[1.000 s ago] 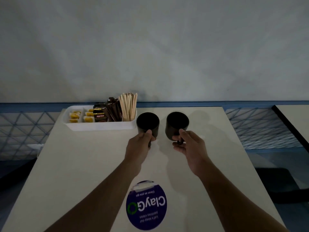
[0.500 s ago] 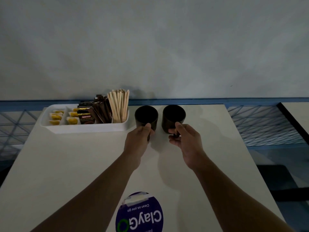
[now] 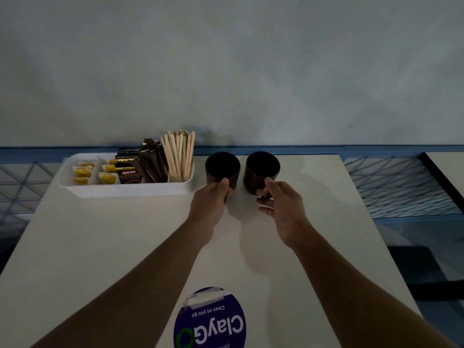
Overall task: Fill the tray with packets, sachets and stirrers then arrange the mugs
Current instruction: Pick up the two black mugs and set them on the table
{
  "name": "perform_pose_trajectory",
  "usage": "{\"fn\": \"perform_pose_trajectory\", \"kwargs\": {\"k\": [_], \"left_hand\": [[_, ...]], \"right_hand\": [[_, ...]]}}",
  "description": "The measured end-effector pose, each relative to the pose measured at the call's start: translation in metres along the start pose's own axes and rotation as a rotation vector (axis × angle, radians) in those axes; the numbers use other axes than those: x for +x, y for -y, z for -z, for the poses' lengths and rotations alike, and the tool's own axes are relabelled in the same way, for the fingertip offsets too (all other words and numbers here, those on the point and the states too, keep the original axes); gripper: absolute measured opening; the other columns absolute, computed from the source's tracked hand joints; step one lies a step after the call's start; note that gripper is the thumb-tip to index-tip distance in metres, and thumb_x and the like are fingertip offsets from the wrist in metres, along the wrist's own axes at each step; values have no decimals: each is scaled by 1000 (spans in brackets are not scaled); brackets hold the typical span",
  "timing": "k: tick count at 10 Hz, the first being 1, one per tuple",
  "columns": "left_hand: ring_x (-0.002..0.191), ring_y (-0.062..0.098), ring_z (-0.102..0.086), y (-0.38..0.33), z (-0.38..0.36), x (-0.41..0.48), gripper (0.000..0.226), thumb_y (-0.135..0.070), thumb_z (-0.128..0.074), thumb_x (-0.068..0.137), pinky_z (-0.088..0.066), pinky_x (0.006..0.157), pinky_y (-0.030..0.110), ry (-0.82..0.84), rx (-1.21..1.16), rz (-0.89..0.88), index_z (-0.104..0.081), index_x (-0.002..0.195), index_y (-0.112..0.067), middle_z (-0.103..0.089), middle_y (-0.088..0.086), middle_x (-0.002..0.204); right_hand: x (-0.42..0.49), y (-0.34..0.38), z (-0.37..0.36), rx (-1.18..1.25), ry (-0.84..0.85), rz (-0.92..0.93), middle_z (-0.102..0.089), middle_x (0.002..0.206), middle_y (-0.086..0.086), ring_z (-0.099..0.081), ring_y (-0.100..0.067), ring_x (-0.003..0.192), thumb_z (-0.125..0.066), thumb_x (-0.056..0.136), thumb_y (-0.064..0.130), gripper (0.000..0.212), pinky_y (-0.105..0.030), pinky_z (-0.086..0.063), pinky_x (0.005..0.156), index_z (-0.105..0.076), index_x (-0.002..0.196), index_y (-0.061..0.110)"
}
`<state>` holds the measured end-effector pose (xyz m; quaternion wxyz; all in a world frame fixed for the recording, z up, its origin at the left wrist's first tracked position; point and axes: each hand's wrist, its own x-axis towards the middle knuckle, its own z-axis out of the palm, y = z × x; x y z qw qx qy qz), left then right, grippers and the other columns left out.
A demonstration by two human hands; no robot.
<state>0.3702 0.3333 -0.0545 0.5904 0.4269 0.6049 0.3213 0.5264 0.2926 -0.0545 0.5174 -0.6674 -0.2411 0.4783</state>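
Two dark mugs stand upright side by side near the table's far edge. My left hand (image 3: 211, 199) grips the handle side of the left mug (image 3: 222, 167). My right hand (image 3: 281, 204) pinches the handle of the right mug (image 3: 262, 168), its lower fingers loose. Just left of the mugs sits the white tray (image 3: 125, 190), holding yellow packets (image 3: 82, 172), dark coffee sachets (image 3: 140, 167) and a bunch of upright wooden stirrers (image 3: 179, 156).
The white table (image 3: 100, 247) carries a round purple sticker (image 3: 209, 320) at its near edge. A grey wall rises right behind the table. A blue lattice railing (image 3: 391, 187) lies to the right, and another table corner (image 3: 447, 167) shows at far right.
Both hands have slid the mugs away from me toward the table's far edge, next to the tray. The grips look unchanged.
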Motion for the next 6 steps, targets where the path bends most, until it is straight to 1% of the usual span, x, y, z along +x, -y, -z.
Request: {"fn": "perform_pose_trajectory", "kwargs": {"k": [1, 2, 3, 4, 5, 6], "left_hand": [[103, 23, -59, -2, 2, -3, 31, -47, -49, 97, -46, 102, 49, -5, 22, 2, -66, 81, -26, -68, 2, 101], [103, 23, -60, -4, 7, -9, 24, -49, -50, 95, -49, 100, 48, -39, 43, 17, -58, 82, -30, -65, 1, 101], [106, 23, -61, -5, 13, -17, 20, -51, -52, 94, -49, 100, 48, -59, 69, -3, -53, 84, -34, -63, -1, 107], [106, 22, -61, -9, 20, -31, 18, -52, -54, 93, -49, 99, 47, -64, 83, -23, -55, 95, -34, -64, -2, 110], [102, 23, -62, -13, 25, -46, 21, -51, -56, 92, -50, 97, 48, -56, 87, -60, -57, 97, -31, -66, 1, 104], [100, 22, -62, -22, 30, -65, 19, -48, -56, 93, -50, 97, 49, -45, 123, -132, -58, 96, -29, -65, 0, 99]], "right_hand": [[-1, -1, 3, -8, -27, -6, -72, 102, -11, -69, -31, 100, -61, 96, 38, 28, -45, -57, 89, -66, 102, 11], [-6, -2, 9, -21, -65, -11, -71, 104, -7, -69, -25, 97, -61, 95, 43, 34, -40, -58, 84, -65, 110, 12], [-14, -1, 15, -50, -77, -7, -70, 106, -3, -68, -20, 97, -61, 94, 44, 34, -34, -57, 79, -63, 113, 16], [-29, 5, 17, -62, -85, 4, -68, 106, -2, -67, -20, 98, -63, 93, 45, 33, -33, -56, 78, -62, 113, 18], [-43, 13, 19, -69, -81, 18, -68, 106, -1, -67, -19, 98, -65, 91, 46, 35, -35, -58, 81, -62, 113, 18], [-61, 24, 16, -127, -72, 56, -68, 103, 1, -67, -19, 96, -65, 91, 46, 33, -37, -59, 82, -62, 110, 20]]}}
